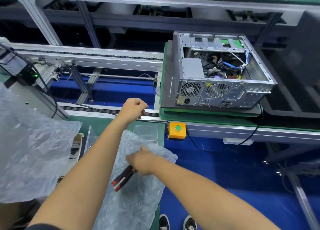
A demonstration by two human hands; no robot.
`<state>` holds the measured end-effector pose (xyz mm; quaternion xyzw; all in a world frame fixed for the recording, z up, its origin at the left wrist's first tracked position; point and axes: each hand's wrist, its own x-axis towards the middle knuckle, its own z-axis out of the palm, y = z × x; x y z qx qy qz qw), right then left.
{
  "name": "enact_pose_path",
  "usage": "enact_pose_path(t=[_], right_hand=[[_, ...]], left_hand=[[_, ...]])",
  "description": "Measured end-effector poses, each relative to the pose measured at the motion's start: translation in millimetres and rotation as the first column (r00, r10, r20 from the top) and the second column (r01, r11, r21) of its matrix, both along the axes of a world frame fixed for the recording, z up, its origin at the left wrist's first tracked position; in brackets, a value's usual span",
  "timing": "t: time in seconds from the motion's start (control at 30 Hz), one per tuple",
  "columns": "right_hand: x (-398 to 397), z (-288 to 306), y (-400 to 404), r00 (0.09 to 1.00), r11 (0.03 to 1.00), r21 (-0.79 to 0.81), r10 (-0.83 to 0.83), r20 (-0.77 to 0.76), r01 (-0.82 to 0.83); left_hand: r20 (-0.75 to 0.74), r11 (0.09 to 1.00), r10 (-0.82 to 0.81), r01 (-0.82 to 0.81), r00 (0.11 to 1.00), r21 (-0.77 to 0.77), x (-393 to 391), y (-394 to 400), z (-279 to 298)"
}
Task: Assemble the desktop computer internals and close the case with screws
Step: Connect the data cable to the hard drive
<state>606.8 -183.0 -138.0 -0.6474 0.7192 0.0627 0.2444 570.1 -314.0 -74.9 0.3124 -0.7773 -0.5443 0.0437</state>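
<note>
Now our right hand (144,162) holds red and black tools (123,177) over a plastic sheet (138,195), with our fingers curled round them. Our left hand (135,108) is up over the belt rail (103,111) with its fingers curled in, and we see nothing in it. Well off to the right, the open case (223,70) lies on its side on a green tray (199,116), past the yellow button box (177,130).

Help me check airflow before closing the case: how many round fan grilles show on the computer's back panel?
2: a smaller grille over the power supply at left, and a larger grille beside it to the right. Others may be hidden inside the computer case.
</note>
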Motion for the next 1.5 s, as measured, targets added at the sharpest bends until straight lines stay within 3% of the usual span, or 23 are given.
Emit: enact_pose_path(t=[0.2, 0.33, 0.4, 0.5, 0.57, 0.63, 0.7, 0.77, 0.83, 0.93, 1.0, 1.07, 1.27, 1.33, 1.43, 1.5], right_hand=[[-88.1, 97.5, 3.3, 0.969, 0.961, -0.125, -0.24, 0.058, 0.245], [-153.0, 165.3, 39.0, 0.918, 0.897, -0.196, -0.395, 0.046, 0.396], [-181.2, 189.2, 62.5, 0.88, 0.857, -0.202, -0.466, 0.09, 0.474], [-223.5, 212.0, 93.3, 0.838, 0.803, -0.24, -0.523, 0.155, 0.545], [-253.2, 217.2, 113.8, 0.814, 0.758, -0.296, -0.537, 0.224, 0.581], [-282.1, 214.0, 133.4, 0.742, 0.627, -0.399, -0.593, 0.312, 0.669], [-311.1, 205.7, 151.8, 0.576, 0.367, -0.464, -0.662, 0.479, 0.807], [-337.8, 196.9, 169.5, 0.36, 0.18, -0.32, -0.616, 0.701, 0.93], [-357.5, 189.4, 183.6, 0.209, 0.213, -0.108, -0.54, 0.815, 0.971], [-379.9, 174.4, 194.5, 0.147, 0.29, 0.002, -0.494, 0.857, 0.957], [-391.9, 168.2, 197.9, 0.104, 0.246, 0.015, -0.461, 0.881, 0.969], [-405.2, 166.8, 202.4, 0.061, 0.189, 0.028, -0.449, 0.891, 0.982], [-446.1, 160.4, 200.1, -0.059, 0.15, 0.135, -0.428, 0.902, 0.979], [-460.5, 160.8, 195.5, -0.069, 0.112, 0.131, -0.439, 0.896, 0.985], [-485.7, 160.2, 192.6, -0.055, 0.015, 0.072, -0.499, 0.865, 0.997], [-499.3, 163.9, 195.6, -0.063, -0.065, 0.036, -0.486, 0.871, 0.997]], left_hand=[[0.039, 0.986, -0.169, 0.169, 0.985, -0.008, -10.7, 8.4, 23.8], [-0.001, 0.917, -0.352, 0.345, 0.936, 0.202, -33.2, 30.7, 55.8], [-0.042, 0.872, -0.472, 0.473, 0.881, 0.128, -48.5, 45.4, 71.3], [-0.038, 0.795, -0.6, 0.591, 0.799, -0.135, -78.7, 71.6, 91.0], [-0.053, 0.801, -0.584, 0.564, 0.81, -0.2, -103.6, 91.2, 100.4], [-0.088, 0.848, -0.522, 0.506, 0.848, -0.16, -128.7, 109.9, 106.1], [-0.15, 0.892, -0.451, 0.452, 0.88, -0.031, -156.0, 126.2, 106.2], [-0.203, 0.908, -0.387, 0.41, 0.899, 0.082, -185.2, 145.5, 104.3], [-0.203, 0.929, -0.345, 0.364, 0.916, 0.062, -216.9, 167.6, 100.9], [-0.182, 0.965, -0.25, 0.26, 0.951, 0.03, -262.6, 204.3, 94.3], [-0.168, 0.984, -0.171, 0.176, 0.971, 0.014, -288.0, 222.6, 89.1], [-0.196, 0.99, -0.087, 0.107, 0.977, 0.094, -309.2, 234.6, 84.4], [-0.222, 0.979, 0.061, -0.014, 0.973, 0.205, -363.0, 239.4, 76.5], [-0.206, 0.976, -0.003, 0.048, 0.978, 0.213, -379.6, 235.2, 74.4], [-0.137, 0.971, -0.234, 0.238, 0.963, 0.014, -398.9, 220.8, 76.6], [-0.166, 0.963, -0.267, 0.271, 0.949, 0.0, -409.8, 205.7, 80.5]])
